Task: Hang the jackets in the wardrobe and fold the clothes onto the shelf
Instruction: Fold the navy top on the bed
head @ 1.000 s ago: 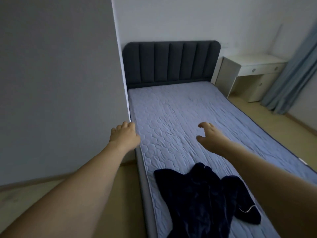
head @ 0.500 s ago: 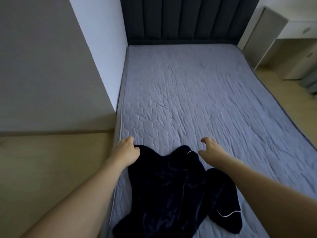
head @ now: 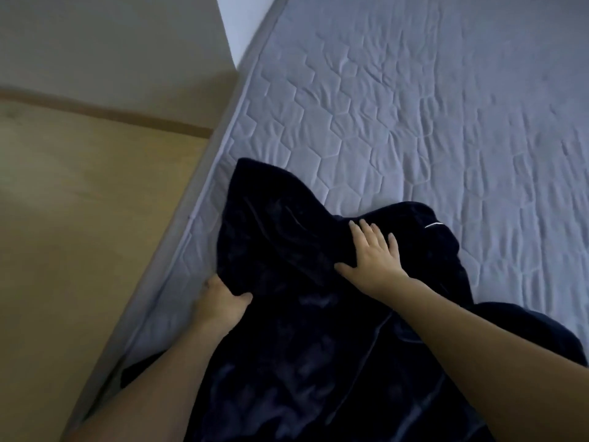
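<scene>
The dark garment lies crumpled on the bed, left hand pinching its edge, right hand flat on top; best spread it smooth first, then find collar or seams.

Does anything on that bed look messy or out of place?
Only the dark garment: it lies crumpled on the mattress near its left edge. The left hand grips its edge; the right hand lies flat on it.
</scene>
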The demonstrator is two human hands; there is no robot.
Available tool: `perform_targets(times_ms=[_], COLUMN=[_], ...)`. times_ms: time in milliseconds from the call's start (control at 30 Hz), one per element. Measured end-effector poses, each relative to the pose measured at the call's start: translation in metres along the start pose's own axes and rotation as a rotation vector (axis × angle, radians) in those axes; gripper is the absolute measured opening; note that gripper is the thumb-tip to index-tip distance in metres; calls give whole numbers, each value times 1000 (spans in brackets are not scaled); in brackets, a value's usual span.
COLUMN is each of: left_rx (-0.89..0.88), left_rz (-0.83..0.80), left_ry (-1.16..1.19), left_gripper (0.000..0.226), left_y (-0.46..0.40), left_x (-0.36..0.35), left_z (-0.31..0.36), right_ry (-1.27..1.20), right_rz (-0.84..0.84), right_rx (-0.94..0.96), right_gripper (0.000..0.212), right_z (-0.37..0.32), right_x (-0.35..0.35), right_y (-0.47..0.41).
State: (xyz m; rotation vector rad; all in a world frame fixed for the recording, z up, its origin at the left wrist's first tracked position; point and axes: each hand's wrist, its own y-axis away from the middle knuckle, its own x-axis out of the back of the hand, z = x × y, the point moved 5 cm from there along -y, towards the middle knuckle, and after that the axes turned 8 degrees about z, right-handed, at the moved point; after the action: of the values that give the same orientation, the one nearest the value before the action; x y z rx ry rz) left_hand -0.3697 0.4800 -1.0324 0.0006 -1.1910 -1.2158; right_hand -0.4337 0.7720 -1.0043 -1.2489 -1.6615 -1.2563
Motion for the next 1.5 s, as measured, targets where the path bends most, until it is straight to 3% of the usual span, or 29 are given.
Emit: perform_targets(times_ms=[100, 167, 233, 300, 400, 500, 567, 633, 700, 767, 900, 1000, 1167, 1267, 1333, 1400, 1500], left_rx=[62, 104, 123, 114, 177, 299, 305, 223, 119, 11, -248, -435, -656, -709, -715, -728, -681], left_rz=[-63, -74, -36, -39, -145, -304, -354, -322, -274, -235, -178, -144, -175, -184, -155, -94, -151], left_ry=[202, 320, 422, 426, 401, 481, 515, 571, 597, 599, 627, 646, 675, 618, 462, 171, -462], left_gripper=[27, 32, 45, 41, 13, 29, 30, 24, 33, 43, 18, 28, 43, 44, 36, 26, 41], left_y=[-4, -4, -5, 0, 20, 50, 75, 99, 128, 161, 225, 270, 345, 368, 360, 333, 284], left_x=[-15, -12, 4, 22, 41, 62, 82, 105, 132, 161, 229, 282, 332, 335, 322, 292, 213], left_z=[-8, -8, -9, -10, -1, 21, 50, 95, 156, 227, 366, 455, 546, 559, 545, 511, 415], right_ry=[-5, -29, -191, -327, -385, -572, -675, -696, -669, -616, -449, -339, -116, 177, 402, 520, 542], right_rz=[-45, -120, -282, -408, -443, -394, -319, -193, -44, 130, 482, 684, 999, 1148, 1147, 1022, 700], right_rx=[64, 34, -26, -71, -82, -178, -250, -247, -199, -147, 17, 106, 216, 422, 590, 715, 796], right_gripper=[105, 98, 72, 58, 50, 34, 31, 29, 23, 20, 23, 19, 20, 23, 25, 24, 22], right_z=[-20, -25, -26, -29, -30, -25, -18, -10, -7, -4, -6, -10, -29, -46, -52, -48, -31], right_x=[-12, -11, -13, -8, 17, 68, 115, 175, 247, 331, 524, 653, 783, 799, 773, 713, 561], right_y=[-41, -58, -63, -55, -39, -25, -15, -3, 9, 23, 53, 85, 151, 193, 211, 217, 222])
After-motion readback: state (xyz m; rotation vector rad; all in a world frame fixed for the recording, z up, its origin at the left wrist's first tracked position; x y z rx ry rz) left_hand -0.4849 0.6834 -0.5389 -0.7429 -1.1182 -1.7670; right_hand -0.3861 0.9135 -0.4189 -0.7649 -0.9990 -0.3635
